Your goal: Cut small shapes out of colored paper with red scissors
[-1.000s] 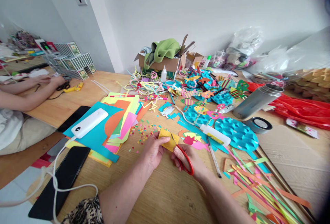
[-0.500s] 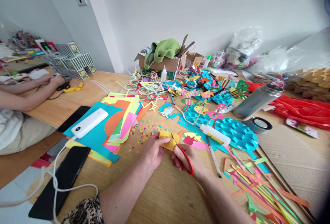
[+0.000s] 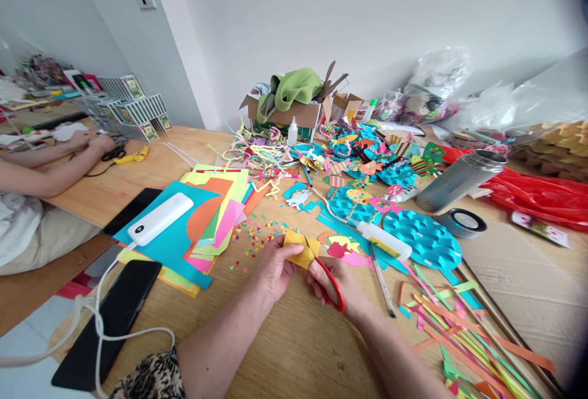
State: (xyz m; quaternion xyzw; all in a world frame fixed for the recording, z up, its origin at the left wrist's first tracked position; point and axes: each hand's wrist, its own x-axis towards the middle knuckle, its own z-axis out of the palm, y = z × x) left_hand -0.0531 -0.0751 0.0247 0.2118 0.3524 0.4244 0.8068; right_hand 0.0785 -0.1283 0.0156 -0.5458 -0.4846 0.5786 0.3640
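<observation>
My left hand (image 3: 277, 269) pinches a small yellow paper piece (image 3: 296, 250) between thumb and fingers, above the wooden table (image 3: 294, 338). In my right hand (image 3: 334, 282) are red-handled scissors (image 3: 339, 295), their blades lying across the right part of the yellow paper. Just beyond the hands, small colourful paper bits (image 3: 261, 233) are scattered. To the right of the paper lie pink and red paper cutouts (image 3: 342, 249) and a white glue bottle (image 3: 383, 241). A pen (image 3: 382, 279) rests beside my right hand.
Coloured sheets (image 3: 225, 203) and a white power bank (image 3: 160, 219) are at left, near a black phone (image 3: 108, 322). A steel flask (image 3: 459, 181), blue paper disc (image 3: 420, 239) and paper strips (image 3: 478, 338) are at right. Another person's arms (image 3: 50, 169) rest at far left.
</observation>
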